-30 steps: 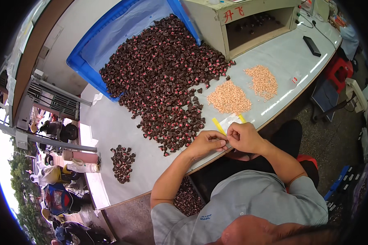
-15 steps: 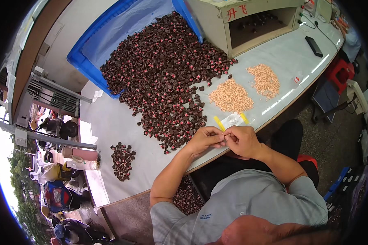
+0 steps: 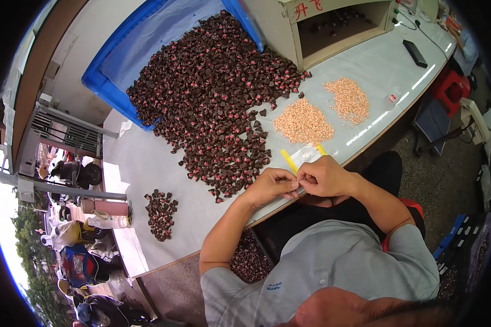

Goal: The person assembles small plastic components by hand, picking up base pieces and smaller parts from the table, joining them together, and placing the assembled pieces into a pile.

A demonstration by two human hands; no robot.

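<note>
At the table's front edge, my left hand [image 3: 271, 187] and my right hand [image 3: 327, 177] meet with fingertips pinched together. Whatever lies between the fingers is too small to make out. Just beyond them, a pale piece [image 3: 306, 155] is flanked by a yellow strip [image 3: 289, 160] on the left and another, partly behind my right hand. Past that is a heap of tiny beige-orange pieces [image 3: 303, 122], with a second beige-orange heap [image 3: 348, 101] farther right. Small dark parts with red-pink centres form a large pile [image 3: 213, 103] to the left.
A blue tray [image 3: 106, 60] lies tipped toward the table under the large pile. A smaller dark pile [image 3: 161, 214] sits at left. An open-fronted box [image 3: 289, 41] stands at the back, a black block [image 3: 414, 54] at far right. Below the table is a bin of dark pieces [image 3: 249, 260].
My right hand has turned, its back now rising over the right yellow strip. Both hands remain pinched together at the edge. The whole view has shifted slightly.
</note>
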